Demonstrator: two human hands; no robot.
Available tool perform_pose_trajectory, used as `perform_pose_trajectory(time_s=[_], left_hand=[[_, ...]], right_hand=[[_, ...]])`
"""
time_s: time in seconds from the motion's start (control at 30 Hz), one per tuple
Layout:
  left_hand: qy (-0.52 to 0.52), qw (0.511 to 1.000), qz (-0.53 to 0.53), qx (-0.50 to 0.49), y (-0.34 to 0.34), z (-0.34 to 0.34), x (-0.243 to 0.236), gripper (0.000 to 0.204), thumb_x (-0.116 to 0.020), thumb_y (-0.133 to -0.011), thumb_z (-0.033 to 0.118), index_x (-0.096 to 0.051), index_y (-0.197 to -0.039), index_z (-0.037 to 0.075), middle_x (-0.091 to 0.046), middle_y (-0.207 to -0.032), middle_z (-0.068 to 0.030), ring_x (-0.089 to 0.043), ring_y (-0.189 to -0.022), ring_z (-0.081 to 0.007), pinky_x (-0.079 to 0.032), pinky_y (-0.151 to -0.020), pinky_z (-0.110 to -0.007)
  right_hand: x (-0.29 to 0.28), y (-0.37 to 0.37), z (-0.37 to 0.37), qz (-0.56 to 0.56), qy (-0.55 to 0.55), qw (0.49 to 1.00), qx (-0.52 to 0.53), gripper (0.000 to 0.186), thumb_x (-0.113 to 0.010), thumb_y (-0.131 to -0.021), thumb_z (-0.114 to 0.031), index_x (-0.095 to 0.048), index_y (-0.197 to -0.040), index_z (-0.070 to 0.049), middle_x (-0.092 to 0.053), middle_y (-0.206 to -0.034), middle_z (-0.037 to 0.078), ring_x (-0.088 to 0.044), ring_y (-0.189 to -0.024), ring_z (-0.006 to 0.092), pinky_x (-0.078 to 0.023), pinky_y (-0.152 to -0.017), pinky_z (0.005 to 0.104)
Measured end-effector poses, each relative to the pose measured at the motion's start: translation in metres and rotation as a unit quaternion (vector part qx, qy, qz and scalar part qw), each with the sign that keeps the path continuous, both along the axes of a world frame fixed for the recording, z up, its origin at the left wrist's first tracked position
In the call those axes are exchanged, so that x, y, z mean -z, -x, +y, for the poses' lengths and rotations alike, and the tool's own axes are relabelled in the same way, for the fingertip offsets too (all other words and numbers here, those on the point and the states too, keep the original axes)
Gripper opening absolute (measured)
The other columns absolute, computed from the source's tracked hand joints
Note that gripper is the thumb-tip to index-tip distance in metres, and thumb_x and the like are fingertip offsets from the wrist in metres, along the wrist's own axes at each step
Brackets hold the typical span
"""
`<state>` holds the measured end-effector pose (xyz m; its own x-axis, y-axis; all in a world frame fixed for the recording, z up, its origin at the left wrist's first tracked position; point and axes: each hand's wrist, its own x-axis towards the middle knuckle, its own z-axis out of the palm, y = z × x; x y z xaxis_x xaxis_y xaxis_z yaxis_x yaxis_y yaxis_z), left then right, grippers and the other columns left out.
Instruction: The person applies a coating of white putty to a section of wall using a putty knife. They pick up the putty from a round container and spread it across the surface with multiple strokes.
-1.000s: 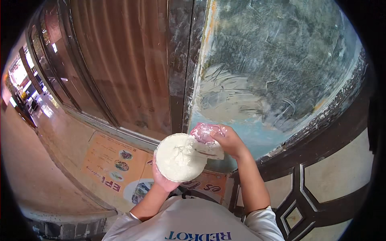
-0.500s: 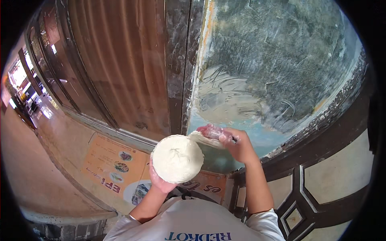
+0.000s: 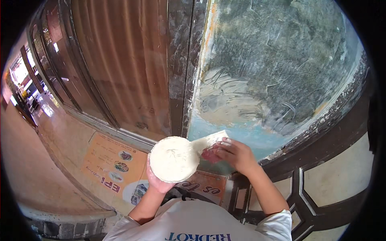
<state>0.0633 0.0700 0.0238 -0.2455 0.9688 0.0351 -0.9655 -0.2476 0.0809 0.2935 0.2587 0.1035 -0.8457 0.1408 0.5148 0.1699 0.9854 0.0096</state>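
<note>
My left hand (image 3: 159,182) is closed around the side and underside of a round tub (image 3: 177,137). Cream-white putty (image 3: 175,160) fills it close to the rim, with a rough dent in the middle. In my right hand (image 3: 239,157) is a broad flat scraper (image 3: 212,139), its face coated with putty; something reddish shows under my fingers. One end of the scraper is at the tub's right rim; whether it touches is hard to tell. Ahead, the grey-green wall (image 3: 289,52) carries a pale smeared patch of putty (image 3: 229,96).
Left of the wall stand a dark door frame (image 3: 179,60) and brown curtained glass (image 3: 120,60). An orange printed banner (image 3: 104,160) lies on the floor below. Dark panelling with pale insets (image 3: 337,176) is on the right. A walkway (image 3: 60,124) runs off left.
My right hand has turned over the scraper and moved slightly lower, so its putty-coated face now shows. The tub has shifted slightly left in my left hand.
</note>
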Motion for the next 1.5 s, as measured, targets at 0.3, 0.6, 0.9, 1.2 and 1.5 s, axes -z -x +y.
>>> perform_pose_trajectory(time_s=[0.3, 0.6, 0.9, 1.2, 1.5], left_hand=[[-0.023, 0.999, 0.013, 0.028, -0.004, 0.003, -0.008, 0.074, -0.037, -0.097, 0.062, -0.037, -0.153, 0.015, -0.037, -0.158, -0.0131, -0.036, -0.143, -0.0386, -0.028, -0.117, -0.06], [0.021, 0.999, 0.036, 0.031, -0.02, 0.001, -0.004, 0.075, -0.035, -0.096, 0.065, -0.037, -0.153, 0.015, -0.039, -0.156, -0.0126, -0.041, -0.14, -0.0382, -0.033, -0.114, -0.059], [0.024, 0.999, 0.031, 0.027, -0.022, 0.003, -0.001, 0.076, -0.036, -0.097, 0.063, -0.037, -0.152, 0.012, -0.04, -0.156, -0.014, -0.042, -0.139, -0.0382, -0.034, -0.114, -0.059], [0.053, 0.998, 0.045, 0.001, -0.021, 0.0, 0.003, 0.074, -0.036, -0.096, 0.064, -0.039, -0.152, 0.016, -0.041, -0.155, -0.0125, -0.042, -0.139, -0.039, -0.033, -0.114, -0.06], [-0.018, 1.0, -0.021, 0.012, -0.009, 0.008, -0.003, 0.074, -0.038, -0.098, 0.06, -0.035, -0.154, 0.011, -0.037, -0.156, -0.0166, -0.037, -0.142, -0.0409, -0.027, -0.117, -0.06]], right_hand=[[-0.026, 0.021, 0.008, 0.161, 0.411, 0.894, 0.079, 0.038, -0.057, -0.089, 0.004, -0.06, -0.126, -0.005, -0.07, -0.106, 0.012, -0.067, -0.095, 0.0207, -0.052, -0.085, 0.0314], [0.027, 0.04, 0.053, 0.046, 0.72, 0.693, 0.006, 0.039, -0.047, -0.089, -0.004, -0.062, -0.123, 0.003, -0.068, -0.114, 0.008, -0.062, -0.105, 0.0142, -0.047, -0.096, 0.0295], [0.038, 0.043, 0.062, 0.089, 0.716, 0.691, -0.038, 0.037, -0.049, -0.087, -0.001, -0.062, -0.121, 0.004, -0.068, -0.112, 0.008, -0.063, -0.102, 0.0138, -0.05, -0.092, 0.0286], [0.017, 0.025, 0.047, 0.116, 0.614, 0.779, 0.049, 0.029, -0.056, -0.089, 0.0, -0.063, -0.117, 0.0, -0.066, -0.108, 0.002, -0.059, -0.099, 0.0121, -0.047, -0.09, 0.0289], [0.043, 0.015, 0.002, 0.106, 0.08, 0.989, -0.066, 0.029, -0.067, -0.083, -0.004, -0.067, -0.111, -0.01, -0.069, -0.116, 0.008, -0.064, -0.112, 0.0323, -0.051, -0.097, 0.0401]])
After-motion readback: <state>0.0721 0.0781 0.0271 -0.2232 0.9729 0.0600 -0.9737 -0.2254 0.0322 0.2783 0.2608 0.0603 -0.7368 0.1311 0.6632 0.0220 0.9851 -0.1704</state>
